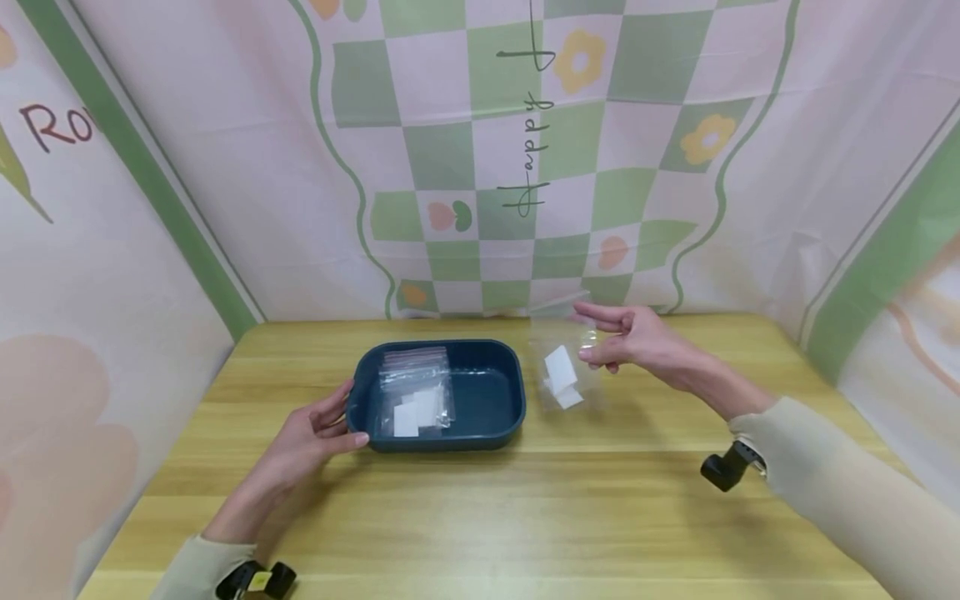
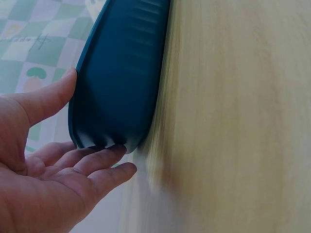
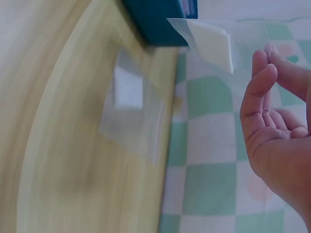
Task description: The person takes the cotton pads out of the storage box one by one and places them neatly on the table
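Observation:
A dark blue rectangular tray [image 1: 483, 392] stands on the table. At its left end my left hand [image 1: 307, 437] holds it, thumb on the rim and fingertips against the end wall. Inside, on the left, lie clear zip bags [image 1: 414, 387] with white pieces in them, stacked on each other. To the right of the tray, my right hand [image 1: 641, 340] pinches a clear zip bag [image 3: 210, 46] between thumb and fingers, with a white flat piece inside. Below it another such bag [image 3: 129, 90] lies flat on the wood; the two overlap in the head view.
The wooden table [image 1: 465, 517] ends at the back against a hanging cloth [image 1: 510, 150] with green checks and flowers. More printed cloth [image 1: 97, 333] hangs on the left and right sides. Each wrist carries a small black camera [image 1: 731, 467].

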